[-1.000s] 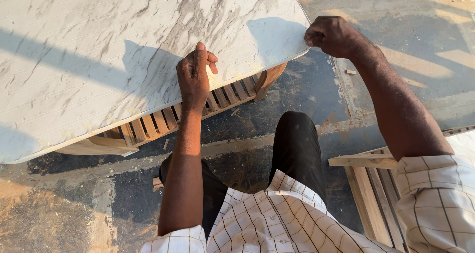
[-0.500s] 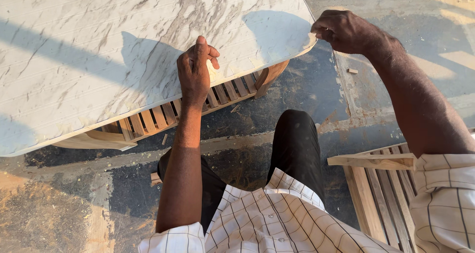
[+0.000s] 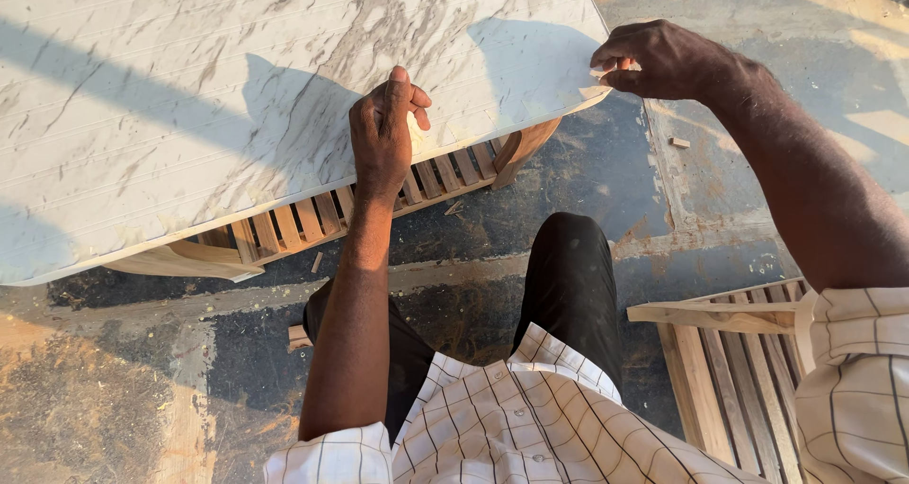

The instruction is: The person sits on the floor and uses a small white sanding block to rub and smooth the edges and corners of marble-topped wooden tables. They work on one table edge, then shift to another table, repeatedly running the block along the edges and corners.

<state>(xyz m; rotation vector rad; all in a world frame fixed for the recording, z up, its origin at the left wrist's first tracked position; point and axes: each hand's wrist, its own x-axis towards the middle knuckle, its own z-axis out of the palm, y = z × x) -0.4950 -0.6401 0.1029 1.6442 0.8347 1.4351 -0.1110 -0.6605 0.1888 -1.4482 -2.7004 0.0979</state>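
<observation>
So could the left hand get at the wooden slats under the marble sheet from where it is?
Probably yes: the left hand rests on the marble sheet edge, and the slats show uncovered just below it.

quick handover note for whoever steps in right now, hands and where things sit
Left hand: palm down on the marble-patterned sheet near its front edge, pressing, not gripping.
Right hand: fingers pinching the sheet's near right corner.
The sheet lies on a slatted wooden frame, overhanging it in front. A second slatted frame sits by the right leg.
Done: sheet laid on the frame. Left: cannot tell if it is aligned or fixed.
</observation>
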